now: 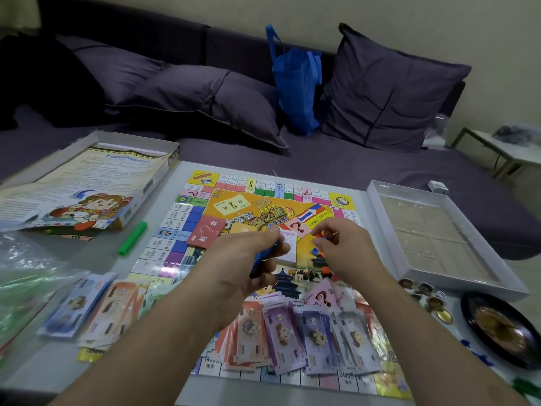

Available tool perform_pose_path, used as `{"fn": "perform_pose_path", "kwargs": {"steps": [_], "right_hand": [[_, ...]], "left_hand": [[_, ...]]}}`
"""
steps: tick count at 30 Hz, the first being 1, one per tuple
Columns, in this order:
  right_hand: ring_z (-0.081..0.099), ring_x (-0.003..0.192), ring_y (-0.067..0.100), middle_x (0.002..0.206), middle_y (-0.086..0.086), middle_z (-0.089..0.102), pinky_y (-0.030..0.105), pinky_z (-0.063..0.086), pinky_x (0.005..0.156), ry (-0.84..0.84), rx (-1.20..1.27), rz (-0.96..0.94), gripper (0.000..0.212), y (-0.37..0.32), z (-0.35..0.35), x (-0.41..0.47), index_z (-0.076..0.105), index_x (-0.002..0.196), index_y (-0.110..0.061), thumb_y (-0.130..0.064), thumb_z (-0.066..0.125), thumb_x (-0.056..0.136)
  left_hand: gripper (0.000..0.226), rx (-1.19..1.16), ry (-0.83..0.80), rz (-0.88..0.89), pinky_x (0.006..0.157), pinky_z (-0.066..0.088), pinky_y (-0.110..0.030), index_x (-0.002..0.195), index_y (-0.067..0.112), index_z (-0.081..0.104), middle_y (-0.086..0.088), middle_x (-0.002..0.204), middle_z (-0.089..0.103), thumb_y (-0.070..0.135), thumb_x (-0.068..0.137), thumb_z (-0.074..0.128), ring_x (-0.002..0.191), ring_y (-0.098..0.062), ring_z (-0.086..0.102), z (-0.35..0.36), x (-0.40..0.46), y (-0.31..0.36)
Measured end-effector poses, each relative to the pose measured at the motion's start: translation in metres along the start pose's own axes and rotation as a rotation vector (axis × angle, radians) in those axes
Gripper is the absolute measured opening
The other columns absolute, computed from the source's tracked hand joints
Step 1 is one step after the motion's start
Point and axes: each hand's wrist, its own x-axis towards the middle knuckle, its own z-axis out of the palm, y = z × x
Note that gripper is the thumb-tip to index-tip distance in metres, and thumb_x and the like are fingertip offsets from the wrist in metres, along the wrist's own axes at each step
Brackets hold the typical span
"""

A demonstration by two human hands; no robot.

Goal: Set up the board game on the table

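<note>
The colourful game board [187,218] lies flat on the table. Above its middle, my left hand [248,259] grips a blue piece whose shape is mostly hidden by the fingers. My right hand [342,244] hovers close beside it, fingers curled, pinching a small orange piece. A small blue piece [315,251] sits on the board between the hands. A red card stack [205,231] and a white card [288,244] lie at the centre. Paper money [307,338] is fanned over the board's near edge, with pink question-mark cards [322,297] above it.
The box lid with the rule sheet [85,186] sits at the left, a green bar [133,238] beside it. The white box tray [439,238] stands at the right. Tokens, a die [441,295] and a dark dish [497,326] lie near right. More money [87,306] near left. A sofa lies behind.
</note>
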Motion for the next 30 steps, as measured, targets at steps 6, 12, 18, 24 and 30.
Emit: {"fn": "perform_pose_path", "kwargs": {"steps": [6,12,18,24,30], "right_hand": [[0.068,0.085,0.012,0.094,-0.008,0.067,0.015,0.049,0.060,-0.015,0.085,0.004,0.019,-0.007,-0.017,-0.014,0.069,0.094,-0.031,-0.013,0.067,0.100],[0.063,0.079,0.011,0.090,-0.005,0.064,0.028,0.056,0.061,-0.007,-0.084,0.052,0.011,0.007,-0.021,-0.016,0.066,0.104,-0.028,-0.019,0.071,0.100],[0.060,0.076,0.005,0.100,0.001,0.065,0.019,0.046,0.054,-0.016,-0.196,0.100,0.015,0.021,-0.010,-0.006,0.067,0.112,-0.024,-0.013,0.067,0.101],[0.064,0.083,0.017,0.101,0.000,0.071,0.037,0.060,0.075,-0.053,-0.375,0.026,0.010,0.021,0.019,0.003,0.076,0.104,-0.023,-0.019,0.068,0.099],[0.059,0.082,0.018,0.101,0.000,0.062,0.030,0.045,0.066,-0.024,-0.467,-0.015,0.009,0.019,0.028,0.004,0.073,0.093,-0.022,-0.018,0.067,0.099]], "left_hand": [[0.024,0.028,0.031,-0.010,0.045,0.044,-0.021,0.102,0.006,0.079,0.001,0.071,0.071,0.028,0.096,0.073,0.054,-0.012,0.047,0.000,0.005,-0.006],[0.025,0.042,0.020,-0.003,0.046,0.045,-0.022,0.101,0.006,0.081,0.001,0.072,0.071,0.029,0.099,0.070,0.054,-0.013,0.047,0.003,0.004,-0.009],[0.025,0.047,0.019,-0.008,0.047,0.045,-0.023,0.102,0.006,0.080,0.000,0.071,0.071,0.028,0.099,0.070,0.055,-0.013,0.046,0.003,0.002,-0.010],[0.022,0.034,0.005,0.017,0.050,0.048,-0.024,0.103,0.002,0.078,-0.002,0.073,0.070,0.017,0.104,0.063,0.059,-0.013,0.047,0.002,0.001,-0.010],[0.020,0.031,-0.013,0.034,0.058,0.052,-0.026,0.102,0.000,0.078,-0.003,0.075,0.072,0.011,0.103,0.062,0.063,-0.013,0.049,-0.001,0.004,-0.007]]}}
